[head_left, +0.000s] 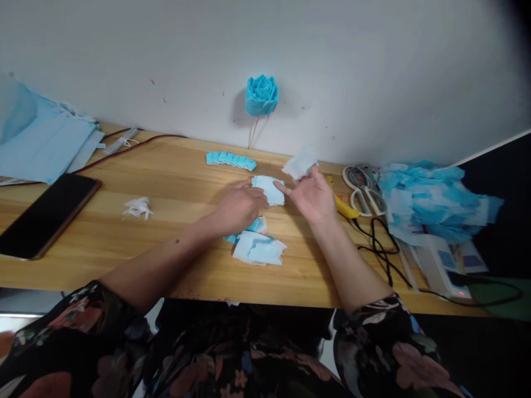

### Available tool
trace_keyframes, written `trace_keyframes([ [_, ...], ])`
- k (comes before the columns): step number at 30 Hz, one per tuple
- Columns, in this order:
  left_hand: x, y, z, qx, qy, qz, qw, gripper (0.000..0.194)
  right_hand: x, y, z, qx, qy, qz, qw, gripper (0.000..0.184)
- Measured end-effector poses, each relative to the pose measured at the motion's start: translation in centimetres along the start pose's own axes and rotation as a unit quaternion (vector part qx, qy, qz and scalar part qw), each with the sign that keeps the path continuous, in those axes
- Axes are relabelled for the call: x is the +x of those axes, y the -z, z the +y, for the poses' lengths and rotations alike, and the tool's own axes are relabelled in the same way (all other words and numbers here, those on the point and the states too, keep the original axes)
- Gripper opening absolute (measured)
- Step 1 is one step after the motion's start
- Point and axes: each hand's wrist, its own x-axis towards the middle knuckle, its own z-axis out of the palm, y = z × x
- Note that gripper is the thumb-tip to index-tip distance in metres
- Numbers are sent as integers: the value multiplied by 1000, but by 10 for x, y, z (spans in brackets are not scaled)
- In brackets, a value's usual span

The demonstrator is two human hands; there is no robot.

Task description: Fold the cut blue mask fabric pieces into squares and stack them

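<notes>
My right hand point(314, 199) pinches a thin, whitish square of mask fabric point(299, 165) between its fingertips, raised off the table. One finger of that hand reaches toward a stack of pale blue fabric squares point(271, 191) lying flat in front of me. At the stack's left edge, my left hand point(240, 207) has its fingers curled against it, holding it on the table. Closer to me, loose pale and blue fabric pieces point(258, 247) lie in an uneven pile. Behind the hands runs a row of folded blue pieces point(231, 160).
A blue fabric flower point(261, 95) on a thin stick stands by the wall. Right are scissors point(368, 200), a yellow-handled tool point(346, 208) with black cord, a heap of blue scraps point(440, 199) and a white power strip point(442, 265). Left are a phone point(50, 215), masks point(45, 138) and white strings point(139, 208).
</notes>
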Motion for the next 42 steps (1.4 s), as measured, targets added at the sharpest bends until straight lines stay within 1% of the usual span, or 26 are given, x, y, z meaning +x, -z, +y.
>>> trace_keyframes([
  [3, 0, 1, 0, 1, 14, -23, 1000, 35, 2, 0, 0, 34, -8, 13, 999, 26],
  [9, 0, 4, 0, -13, 22, -39, 999, 36, 0, 3, -14, 61, 23, 24, 998, 16],
  [13, 0, 5, 0, -15, 14, -38, 999, 35, -5, -1, -18, 52, -7, 23, 998, 19],
  [16, 1, 6, 0, -9, 8, -40, 999, 34, -10, -8, -13, 33, -50, 30, 998, 24],
  [18, 1, 6, 0, -8, -2, -40, 999, 33, -13, -13, -7, 2, -78, 42, 996, 25],
  [21, 1, 6, -1, -9, -6, -30, 999, 32, -16, -18, 1, -44, -96, 70, 992, 24],
  [24, 1, 6, -1, -11, -7, -19, 1000, 33, -17, -21, 6, -61, -89, 91, 990, 24],
  [29, 2, 6, 0, -18, -1, -15, 1000, 35, -15, -22, 11, -81, -60, 92, 991, 26],
  [35, 0, 7, -2, -2, 2, -11, 1000, 36, -12, -21, 20, -97, -65, 99, 988, 31],
  [36, 0, 8, -4, -1, 10, -2, 1000, 36, -12, -21, 21, -99, -62, 99, 988, 32],
  [38, -2, 13, -6, -7, 42, 43, 998, 37, -13, -20, 23, -100, -51, 97, 989, 32],
  [40, -3, 19, -8, -28, 76, 118, 990, 36, -13, -20, 25, -101, -44, 94, 989, 33],
  [42, -2, 23, -10, -52, 93, 198, 974, 35, -13, -19, 27, -104, -42, 94, 989, 33],
])
